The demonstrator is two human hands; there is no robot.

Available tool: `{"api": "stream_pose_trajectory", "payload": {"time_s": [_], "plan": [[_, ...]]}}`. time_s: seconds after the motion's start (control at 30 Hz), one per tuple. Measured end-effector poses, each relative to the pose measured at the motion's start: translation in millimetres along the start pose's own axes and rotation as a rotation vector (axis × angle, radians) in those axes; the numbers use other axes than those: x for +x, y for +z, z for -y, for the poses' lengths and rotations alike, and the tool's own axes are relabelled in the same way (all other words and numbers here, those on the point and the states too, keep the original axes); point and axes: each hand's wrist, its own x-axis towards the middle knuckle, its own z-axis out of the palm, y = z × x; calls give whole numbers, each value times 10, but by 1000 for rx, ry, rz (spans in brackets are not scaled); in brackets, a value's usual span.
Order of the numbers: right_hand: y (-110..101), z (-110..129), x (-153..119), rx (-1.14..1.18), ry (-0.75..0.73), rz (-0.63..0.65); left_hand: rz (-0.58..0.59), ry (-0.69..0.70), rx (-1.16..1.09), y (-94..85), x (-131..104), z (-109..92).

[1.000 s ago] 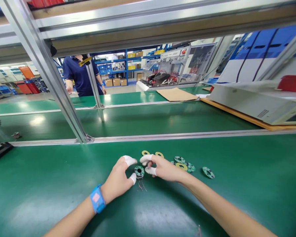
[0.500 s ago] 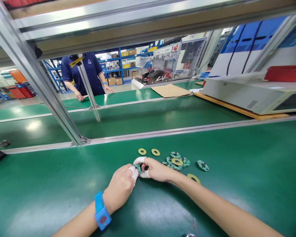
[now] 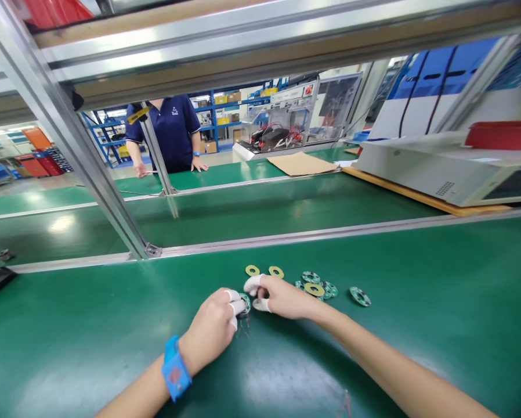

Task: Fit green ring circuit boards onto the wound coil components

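My left hand [image 3: 214, 319], with white finger covers and a blue wristband [image 3: 176, 369], grips a round green circuit board [image 3: 245, 304] with thin wires hanging below it. Just right of that board is my right hand [image 3: 278, 296], also in white finger covers. Its thumb and forefinger are apart with nothing visible between them. Two yellow rings [image 3: 252, 271] lie behind my hands. To the right, a third yellow ring [image 3: 314, 289] rests on a pile of green ring boards [image 3: 329, 289]. One more ring board [image 3: 360, 296] lies separately, farther right.
A metal post [image 3: 86, 145] rises at the left, under an overhead frame. Across the green bench, a person in a dark blue shirt [image 3: 173, 133] stands with one hand on the far surface. Cardboard [image 3: 301, 164] and a grey machine [image 3: 421, 168] are at the back.
My right hand has parted from the board, which stays in my left hand. The person across has shifted right and set a hand flat on the bench.
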Motion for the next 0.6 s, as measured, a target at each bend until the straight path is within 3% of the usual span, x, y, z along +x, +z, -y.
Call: {"api": "stream_pose_trajectory", "payload": {"time_s": [0.07,0.13,0.27,0.33,0.47,0.6], "plan": [[-77,98,-52,-86,-1,26,-89,-140,-250,-55,49,107],[-92,205,-117,-87,-41,187,-150,-310,-439,-68,90,213],[118,337,-225,-22,-205,641,-47,-450,-589,20,106,278],[297,338,-248,-81,-310,768,18,-437,-542,69,90,233],[589,276,-255,-135,-424,839,45,-421,-448,100,71,123],[687,224,-262,-58,-501,866,26,-379,-395,89,76,85]]}}
